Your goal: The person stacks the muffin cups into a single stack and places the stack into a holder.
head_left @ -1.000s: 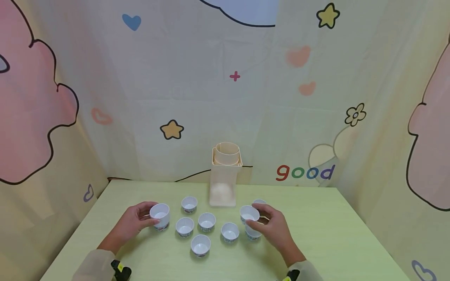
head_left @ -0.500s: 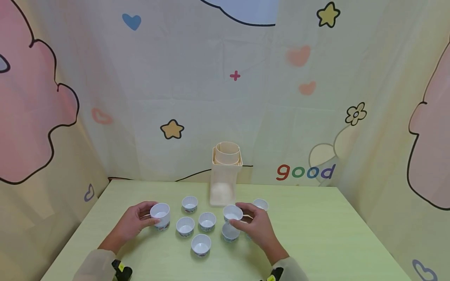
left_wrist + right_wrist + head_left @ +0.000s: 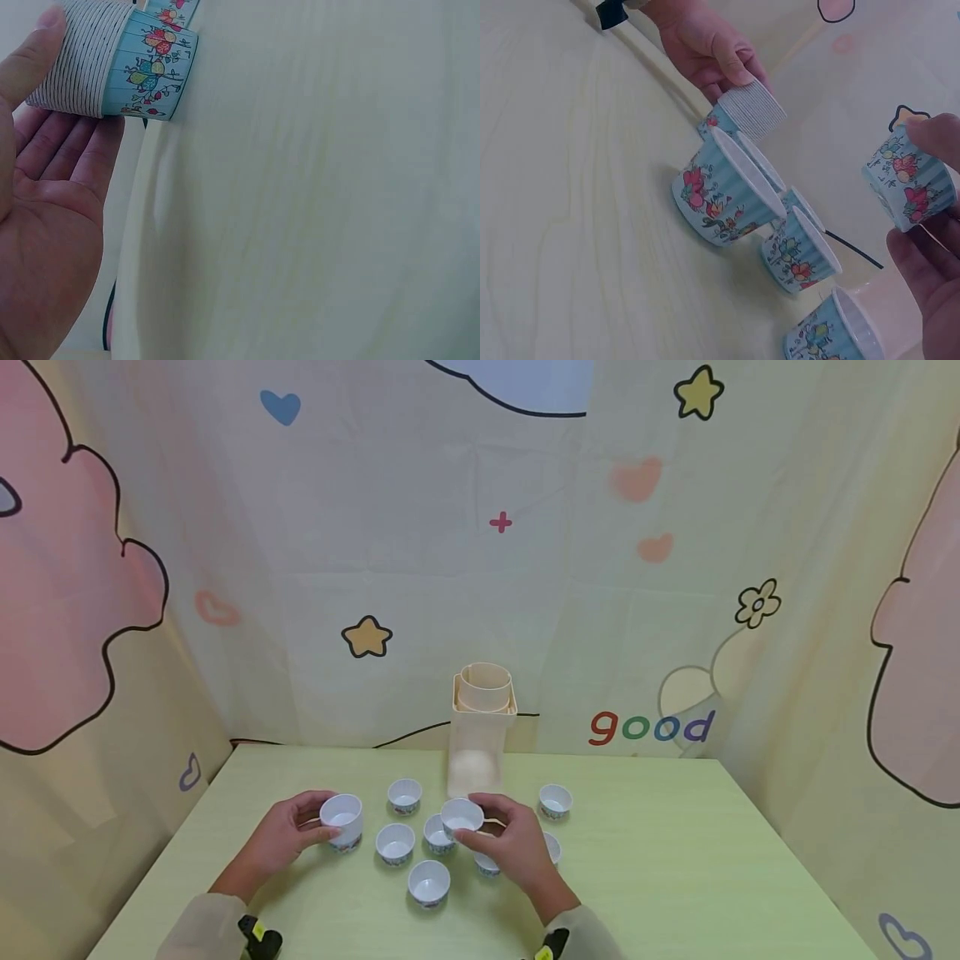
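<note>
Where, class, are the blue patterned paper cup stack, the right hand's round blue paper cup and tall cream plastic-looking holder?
Paper cup stack (image 3: 101, 64): left wrist view, stacked rims.
Round cup (image 3: 910, 180): right wrist view, printed side.
Holder (image 3: 477, 739): head view, front.

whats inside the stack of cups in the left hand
The top cup looks empty, its white inside showing. The insides of the nested cups below are covered.

1 L hand (image 3: 283, 837), 1 R hand (image 3: 517, 845), 7 cups (image 3: 394, 844) on 1 table (image 3: 675, 860) approx 5-7 o'clock in head view, 1 held cup (image 3: 462, 817) at 6, 1 stack (image 3: 345, 833) at 7-8, its cup no. unclear, 1 holder (image 3: 476, 760) at 6, 2 stars (image 3: 367, 637) at 9 & 1-2
</note>
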Demonstrator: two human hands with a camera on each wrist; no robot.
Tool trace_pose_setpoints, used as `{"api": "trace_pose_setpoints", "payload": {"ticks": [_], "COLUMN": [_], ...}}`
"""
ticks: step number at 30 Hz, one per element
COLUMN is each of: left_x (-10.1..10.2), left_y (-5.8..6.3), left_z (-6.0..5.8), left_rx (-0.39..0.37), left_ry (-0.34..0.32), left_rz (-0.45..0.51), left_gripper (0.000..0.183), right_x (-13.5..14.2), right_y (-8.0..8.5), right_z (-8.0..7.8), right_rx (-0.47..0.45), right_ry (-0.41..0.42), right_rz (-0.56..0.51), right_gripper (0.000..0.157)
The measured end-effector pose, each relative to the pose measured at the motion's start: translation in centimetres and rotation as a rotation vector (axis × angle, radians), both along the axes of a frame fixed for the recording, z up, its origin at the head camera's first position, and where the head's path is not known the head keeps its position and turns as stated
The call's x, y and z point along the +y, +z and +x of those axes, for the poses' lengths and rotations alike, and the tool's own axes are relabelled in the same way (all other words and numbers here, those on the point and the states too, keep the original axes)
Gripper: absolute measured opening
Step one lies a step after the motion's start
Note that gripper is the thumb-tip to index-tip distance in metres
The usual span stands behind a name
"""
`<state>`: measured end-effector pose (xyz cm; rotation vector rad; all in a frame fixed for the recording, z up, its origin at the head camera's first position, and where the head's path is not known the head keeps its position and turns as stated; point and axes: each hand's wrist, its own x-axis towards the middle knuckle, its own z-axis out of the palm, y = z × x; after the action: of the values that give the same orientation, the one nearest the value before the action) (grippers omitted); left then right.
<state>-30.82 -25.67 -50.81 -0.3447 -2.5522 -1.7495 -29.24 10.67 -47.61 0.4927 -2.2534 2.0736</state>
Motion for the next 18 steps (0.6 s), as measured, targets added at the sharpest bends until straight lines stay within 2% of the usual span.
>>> {"api": "trace_pose_setpoints", "payload": {"ticks": [18], "left_x": [-0.2], "left_y": [-0.2], "left_z": [0.0], "left_rx": [-0.032], "left_ry": [-0.002], "left_rz": [0.018], "left_gripper": [0.063], "right_x": [-4.4], "right_y": [0.2], "right_z": [-0.6], "right_rx": [0.008], "right_ry": [0.054], "right_rz": [-0.003], "right_gripper": [0.051]}}
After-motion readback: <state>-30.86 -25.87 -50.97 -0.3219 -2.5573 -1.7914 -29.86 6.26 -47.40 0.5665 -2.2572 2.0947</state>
